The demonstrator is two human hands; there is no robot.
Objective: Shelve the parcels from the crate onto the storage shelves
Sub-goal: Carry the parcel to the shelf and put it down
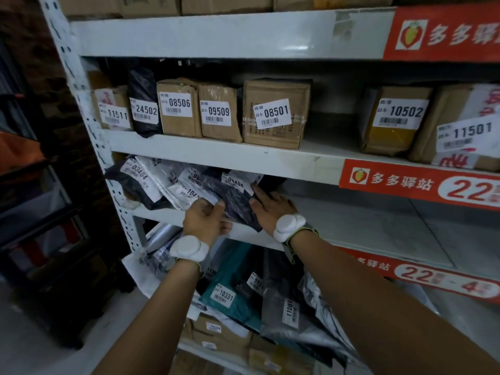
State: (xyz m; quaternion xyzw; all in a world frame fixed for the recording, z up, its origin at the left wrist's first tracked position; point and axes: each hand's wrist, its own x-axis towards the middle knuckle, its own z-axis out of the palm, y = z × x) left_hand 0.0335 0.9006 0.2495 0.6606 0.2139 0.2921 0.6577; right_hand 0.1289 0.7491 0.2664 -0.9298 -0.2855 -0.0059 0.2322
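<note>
A black plastic parcel point(232, 197) labelled 06404 lies at the front of the shelf point(365, 223) marked 22, leaning on a row of soft bag parcels point(151, 180) at its left end. My left hand point(205, 220) grips the parcel's near left edge, thumb on top. On the parcel's right side rests my right hand point(270, 208), fingers straight and flat against it. Both wrists wear white bands. No crate is in view.
The shelf above carries cardboard boxes point(273, 115) with number labels. Below, a shelf holds a teal bag point(232, 290), grey and silver bags and boxes. The white upright post point(89, 131) stands at the left, dark stacked crates point(40, 212) beyond it.
</note>
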